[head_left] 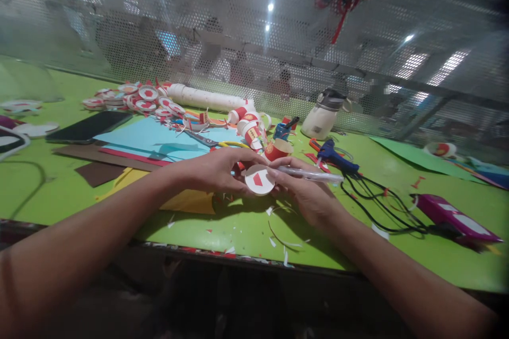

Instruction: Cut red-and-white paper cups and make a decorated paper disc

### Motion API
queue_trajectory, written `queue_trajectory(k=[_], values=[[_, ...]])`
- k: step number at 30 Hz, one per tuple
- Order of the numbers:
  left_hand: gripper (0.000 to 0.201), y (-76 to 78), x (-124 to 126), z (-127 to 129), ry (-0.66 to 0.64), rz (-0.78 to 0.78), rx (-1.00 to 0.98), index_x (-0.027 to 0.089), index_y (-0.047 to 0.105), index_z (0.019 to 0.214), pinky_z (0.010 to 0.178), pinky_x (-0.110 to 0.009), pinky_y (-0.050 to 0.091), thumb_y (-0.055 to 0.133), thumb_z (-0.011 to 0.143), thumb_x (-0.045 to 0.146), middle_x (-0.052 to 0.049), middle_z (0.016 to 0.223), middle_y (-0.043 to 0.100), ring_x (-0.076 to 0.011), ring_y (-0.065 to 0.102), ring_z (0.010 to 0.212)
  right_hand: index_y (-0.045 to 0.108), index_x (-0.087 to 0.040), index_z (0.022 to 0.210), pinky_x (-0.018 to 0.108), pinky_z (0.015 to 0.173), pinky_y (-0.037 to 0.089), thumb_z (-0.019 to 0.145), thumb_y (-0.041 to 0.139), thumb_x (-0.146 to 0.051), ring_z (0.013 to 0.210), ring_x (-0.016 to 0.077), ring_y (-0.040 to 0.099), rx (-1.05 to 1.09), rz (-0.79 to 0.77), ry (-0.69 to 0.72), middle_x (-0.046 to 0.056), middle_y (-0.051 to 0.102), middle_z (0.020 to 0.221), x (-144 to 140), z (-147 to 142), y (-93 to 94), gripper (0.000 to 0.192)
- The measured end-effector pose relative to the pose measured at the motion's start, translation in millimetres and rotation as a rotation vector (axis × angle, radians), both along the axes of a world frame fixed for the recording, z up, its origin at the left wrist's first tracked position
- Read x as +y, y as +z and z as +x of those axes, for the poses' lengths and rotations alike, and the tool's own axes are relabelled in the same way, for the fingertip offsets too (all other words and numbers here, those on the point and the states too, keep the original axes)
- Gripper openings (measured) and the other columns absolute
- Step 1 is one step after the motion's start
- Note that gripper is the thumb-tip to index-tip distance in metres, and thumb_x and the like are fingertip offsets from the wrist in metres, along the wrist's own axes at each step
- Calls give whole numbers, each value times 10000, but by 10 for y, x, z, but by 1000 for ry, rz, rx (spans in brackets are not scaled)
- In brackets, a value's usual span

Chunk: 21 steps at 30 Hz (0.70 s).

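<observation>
A small white paper disc with a red patch on its face is held up over the table's near part. My left hand grips its left edge, fingers curled behind it. From the other side my right hand pinches the disc's right edge. A clear-barrelled pen also lies in my right hand, pointing right. Just behind the hands stands a red paper cup. Yellow-handled scissors lie behind my left hand.
Blue paper sheets, a dark phone and a pile of cut cup bottoms lie left. A blue glue gun, tangled cables and a purple power strip lie right. A white jug stands behind. Paper scraps litter the front.
</observation>
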<state>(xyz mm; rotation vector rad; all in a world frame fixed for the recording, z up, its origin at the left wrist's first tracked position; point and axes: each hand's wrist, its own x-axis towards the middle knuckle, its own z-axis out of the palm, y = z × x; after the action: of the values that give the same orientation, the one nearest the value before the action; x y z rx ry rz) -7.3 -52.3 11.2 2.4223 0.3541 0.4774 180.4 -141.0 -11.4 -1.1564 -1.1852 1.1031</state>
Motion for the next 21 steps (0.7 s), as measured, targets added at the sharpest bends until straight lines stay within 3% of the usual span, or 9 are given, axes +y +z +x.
queue_trajectory(k=[12, 21], values=[[443, -65, -2, 32, 59, 15, -15, 171, 513, 1153, 700, -265, 462, 627, 750, 314, -83, 1069, 600, -176, 572, 885, 541, -215, 812, 291, 551, 495, 679, 754, -314, 589, 140, 608, 36, -31, 27, -7, 655, 671, -2, -39, -3, 270], [430, -73, 24, 5, 51, 23, 28, 161, 487, 1148, 698, -264, 469, 600, 748, 272, -91, 1086, 583, -177, 576, 888, 532, -218, 832, 286, 532, 502, 719, 729, -354, 571, 139, 611, 25, -36, 69, -9, 649, 634, -14, -39, -17, 265]])
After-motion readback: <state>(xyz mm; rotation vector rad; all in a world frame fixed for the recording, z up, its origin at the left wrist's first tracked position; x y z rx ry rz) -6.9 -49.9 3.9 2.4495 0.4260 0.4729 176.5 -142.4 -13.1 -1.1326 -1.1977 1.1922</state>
